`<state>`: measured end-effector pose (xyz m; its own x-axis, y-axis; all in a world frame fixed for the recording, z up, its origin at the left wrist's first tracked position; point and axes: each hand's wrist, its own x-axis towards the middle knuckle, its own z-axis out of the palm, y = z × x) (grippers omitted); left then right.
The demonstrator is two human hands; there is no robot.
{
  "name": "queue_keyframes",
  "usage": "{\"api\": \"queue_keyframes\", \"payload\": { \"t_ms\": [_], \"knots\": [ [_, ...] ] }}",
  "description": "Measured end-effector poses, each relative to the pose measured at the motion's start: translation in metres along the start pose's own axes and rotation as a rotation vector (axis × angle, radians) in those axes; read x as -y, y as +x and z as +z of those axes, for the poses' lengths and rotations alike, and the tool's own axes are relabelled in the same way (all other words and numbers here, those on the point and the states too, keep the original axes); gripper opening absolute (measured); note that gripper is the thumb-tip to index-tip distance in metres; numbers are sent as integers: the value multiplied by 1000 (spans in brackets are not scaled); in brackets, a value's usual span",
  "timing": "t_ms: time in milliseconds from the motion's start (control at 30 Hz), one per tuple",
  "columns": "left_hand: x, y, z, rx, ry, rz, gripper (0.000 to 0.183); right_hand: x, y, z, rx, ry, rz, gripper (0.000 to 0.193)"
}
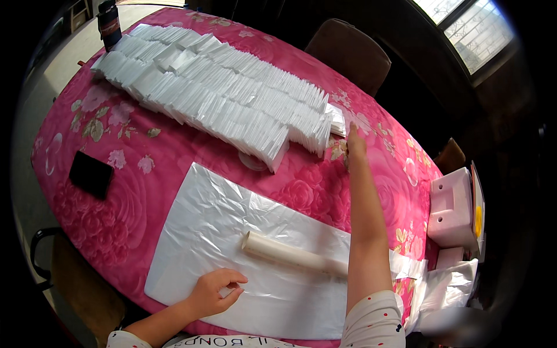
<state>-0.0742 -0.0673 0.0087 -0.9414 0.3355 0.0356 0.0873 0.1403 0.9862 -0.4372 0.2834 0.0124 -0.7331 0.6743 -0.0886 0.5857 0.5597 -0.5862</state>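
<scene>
A stack of clear plastic sheets or bags (197, 232) lies flat at the near side of the table, with a pale cardboard or plastic tube (284, 253) resting across it. Just left of the tube's near end, my left hand (216, 292) hovers over or rests on the plastic, thumb and fingers curved apart with nothing between them. My right arm stretches over the tube. At its end my right hand (355, 144) is beside a small pile of folded white packets (336, 120), at the end of long rows of folded white plastic packets (214, 93). Its fingers are mostly hidden.
A pink flowered tablecloth (307, 188) covers the oval table. A black phone-like object (91, 175) lies at left, and a dark bottle (109, 24) stands at the far left. A pale box (449, 203) and crumpled clear plastic (447, 287) are at right. Chairs (351, 55) stand around.
</scene>
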Motion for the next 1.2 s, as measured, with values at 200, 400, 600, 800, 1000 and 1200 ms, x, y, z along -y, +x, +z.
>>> {"api": "queue_keyframes", "payload": {
  "t_ms": [200, 400, 600, 800, 1000, 1200],
  "knots": [
    [0, 2, -1, -9, -19, -4, 20, 8, 56, 20, 193, 81, 24, 67],
    [2, 4, -2, 26, -9, 29, 19, 43, 20, 14, 299, 277, 179, 60],
    [1, 6, -2, 15, -78, 17, 20, 48, 24, 17, 193, 183, 213, 55],
    [3, 4, -3, 47, -14, 29, 21, 44, 37, 29, 205, 192, 25, 56],
    [4, 5, -2, 26, 6, 66, 18, 64, 18, 3, 74, -161, -276, 60],
    [2, 6, -2, 56, 14, 43, 20, 67, -8, 24, 114, 163, -507, 59]
  ]
}}
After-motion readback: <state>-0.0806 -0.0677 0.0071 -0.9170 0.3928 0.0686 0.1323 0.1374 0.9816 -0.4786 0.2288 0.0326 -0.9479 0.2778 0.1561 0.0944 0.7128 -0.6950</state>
